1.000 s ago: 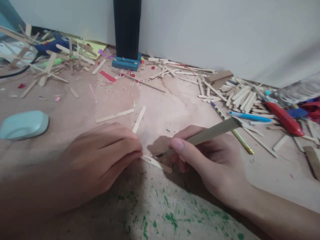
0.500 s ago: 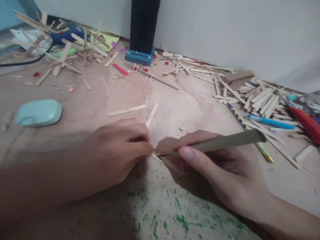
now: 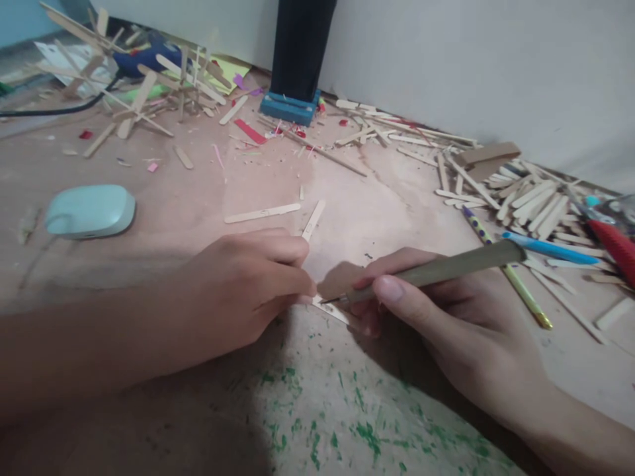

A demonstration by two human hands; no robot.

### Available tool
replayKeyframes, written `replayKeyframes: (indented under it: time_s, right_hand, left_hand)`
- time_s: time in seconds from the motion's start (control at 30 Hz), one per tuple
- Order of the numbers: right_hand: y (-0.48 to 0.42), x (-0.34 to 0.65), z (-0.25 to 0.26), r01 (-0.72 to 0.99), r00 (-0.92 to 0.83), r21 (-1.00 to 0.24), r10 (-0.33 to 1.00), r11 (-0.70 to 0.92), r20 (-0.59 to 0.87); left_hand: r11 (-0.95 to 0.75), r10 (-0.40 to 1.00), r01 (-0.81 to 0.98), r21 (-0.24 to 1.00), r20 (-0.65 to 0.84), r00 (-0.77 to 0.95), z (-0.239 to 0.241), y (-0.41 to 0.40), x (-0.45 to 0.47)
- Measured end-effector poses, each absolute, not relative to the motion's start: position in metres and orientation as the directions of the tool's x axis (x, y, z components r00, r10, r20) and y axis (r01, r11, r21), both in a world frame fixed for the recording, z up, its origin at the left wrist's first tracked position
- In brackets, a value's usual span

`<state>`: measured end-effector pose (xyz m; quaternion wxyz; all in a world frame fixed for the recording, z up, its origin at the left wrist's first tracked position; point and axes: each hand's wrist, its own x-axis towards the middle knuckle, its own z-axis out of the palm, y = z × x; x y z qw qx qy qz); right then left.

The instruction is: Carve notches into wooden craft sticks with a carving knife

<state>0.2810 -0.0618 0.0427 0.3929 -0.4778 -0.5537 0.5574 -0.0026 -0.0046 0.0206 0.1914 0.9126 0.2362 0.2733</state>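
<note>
My left hand [image 3: 243,291] lies knuckles-up on the brown floor, fingers curled and pressed on one end of a thin wooden craft stick [image 3: 331,311]. My right hand [image 3: 441,324] grips a craft knife [image 3: 436,271] with a long olive handle like a pen; the blade tip touches the stick just right of my left fingertips. Most of the stick is hidden under the two hands.
A pale blue oval case [image 3: 90,210] lies at the left. Loose sticks [image 3: 262,213] lie just beyond my hands, a big pile [image 3: 526,195] at the right with a blue pen [image 3: 550,248], a yellow pencil [image 3: 506,268] and a red tool [image 3: 618,241]. A dark post on a blue base [image 3: 290,106] stands by the wall. Green paint flecks [image 3: 347,423] mark the near floor.
The view has shifted so everything sits further right and lower. Both hands keep their grips; less of the stick shows past the blade than a second ago.
</note>
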Motion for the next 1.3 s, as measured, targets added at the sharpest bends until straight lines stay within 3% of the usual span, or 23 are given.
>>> replayKeyframes:
  time_s: [0.17,0.33,0.6,1.3]
  right_hand:
    - [-0.056,0.28,0.045,0.014,-0.218,-0.991,0.967,-0.13,-0.13]
    - [-0.056,0.279,0.046,0.115,-0.254,-0.99,0.961,-0.081,-0.108]
    - [-0.055,0.28,0.045,0.096,-0.238,-0.992,0.966,-0.08,-0.101]
    - [-0.056,0.279,0.046,0.081,-0.26,-0.994,0.961,-0.076,-0.095]
  left_hand:
    - [-0.82,0.533,0.317,0.476,0.434,0.726,0.016,-0.003,-0.001]
    - [-0.8,0.559,0.323,0.505,0.434,0.706,0.006,-0.003,-0.002]
    - [-0.765,0.588,0.344,0.545,0.37,0.719,0.002,-0.002,-0.002]
    - [-0.804,0.549,0.327,0.498,0.409,0.729,-0.004,-0.003,-0.009]
